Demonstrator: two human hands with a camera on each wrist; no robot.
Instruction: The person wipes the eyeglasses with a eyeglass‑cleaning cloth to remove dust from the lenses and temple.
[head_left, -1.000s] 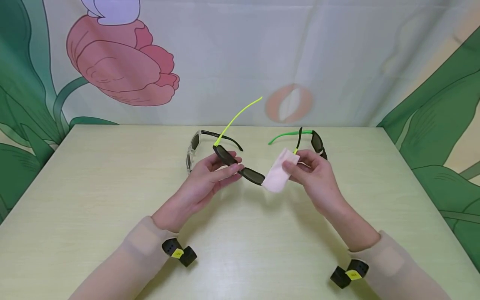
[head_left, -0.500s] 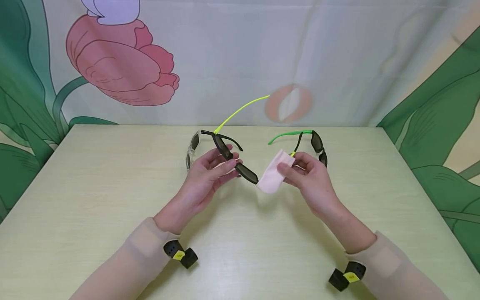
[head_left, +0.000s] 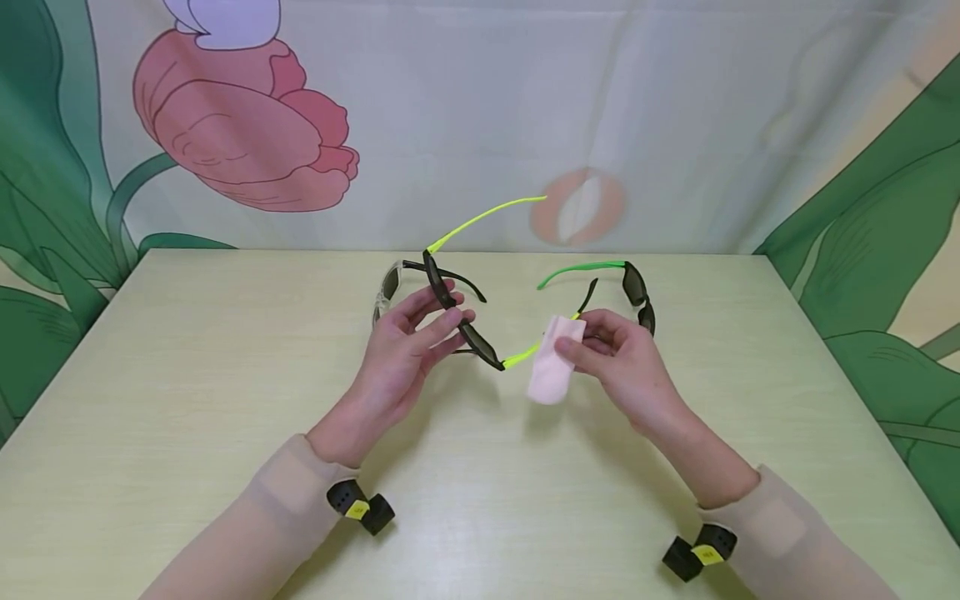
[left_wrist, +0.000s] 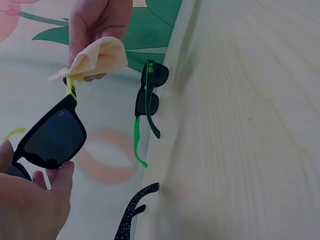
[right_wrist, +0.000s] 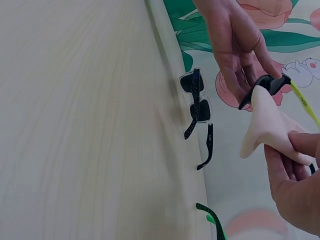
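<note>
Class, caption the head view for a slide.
The left hand holds black-and-yellow sunglasses while the right hand pinches a pale cloth at one temple.

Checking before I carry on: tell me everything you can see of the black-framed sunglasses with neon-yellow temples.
The black-framed sunglasses with neon-yellow temples look like hard plastic, with two dark lenses, one bearing a tiny pale mark. Both temples are unfolded; one shows a black end. Tilted, they are held above the pale wood-grain table, the left hand gripping the frame near the bridge. The right hand pinches a pale pink cloth at the black-ended temple, hiding part of it.
</note>
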